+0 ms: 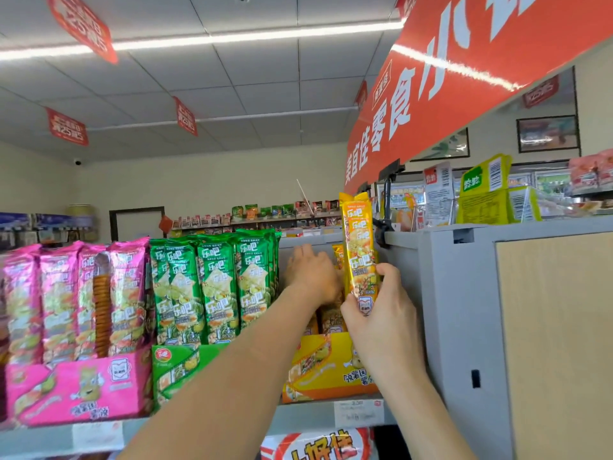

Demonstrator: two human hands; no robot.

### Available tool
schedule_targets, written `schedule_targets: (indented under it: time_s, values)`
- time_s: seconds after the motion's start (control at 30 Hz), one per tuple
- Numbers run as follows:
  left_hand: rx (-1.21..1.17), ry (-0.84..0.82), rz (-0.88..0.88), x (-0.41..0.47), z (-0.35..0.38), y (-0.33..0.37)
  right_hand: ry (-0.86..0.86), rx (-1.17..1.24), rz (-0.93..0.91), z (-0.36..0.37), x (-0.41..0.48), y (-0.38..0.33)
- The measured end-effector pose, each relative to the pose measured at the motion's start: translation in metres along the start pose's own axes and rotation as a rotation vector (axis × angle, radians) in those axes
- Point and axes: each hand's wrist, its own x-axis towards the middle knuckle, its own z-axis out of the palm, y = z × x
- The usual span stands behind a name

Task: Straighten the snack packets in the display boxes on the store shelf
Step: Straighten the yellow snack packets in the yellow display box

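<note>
— Where is the yellow snack packet (360,250)?

— Standing upright, lifted above the yellow display box (328,370) at the right end of the shelf (298,418). Its top edge rises higher than every other packet in the row.

— What has hold of it?

— The right hand (381,313). The thumb and fingers are curled round the packet's lower end, pinching it from the right side.

— And the left hand (311,272)?

— It reaches into the same box, just left of the lifted packet, back of the hand toward the camera, fingers pointing to the rear of the shelf. Its palm side is hidden, so I cannot tell whether it grips anything. A few more yellow packets (331,318) show beneath and beside it.

— What sits next along?

— Left of the yellow box is a green display box (172,370) full of upright green packets (215,287), packed close together. Further left, a pink display box (79,390) with pink packets (66,300); one of them shows a stack of biscuits through a clear strip.

— Anything else close by?

— A price label (358,414) on the shelf edge under the yellow box, a grey end panel (464,310) just right of the right hand, and a red banner (464,78) overhead.
</note>
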Motion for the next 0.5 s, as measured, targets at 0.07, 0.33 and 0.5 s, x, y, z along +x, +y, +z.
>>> schedule_targets:
  time_s: [0.07,0.33,0.5]
  values:
    - [-0.08,0.054,-0.014,-0.004,-0.003,-0.001,0.018,0.026,-0.007,0.001,0.0,0.002]
    - [-0.744,0.098,0.121,-0.046,-0.033,0.0,0.026,0.216,0.036,0.003,-0.008,0.01]
    - [-0.867,0.42,0.192,-0.081,-0.033,-0.004,-0.064,0.083,-0.013,-0.002,-0.01,0.01]
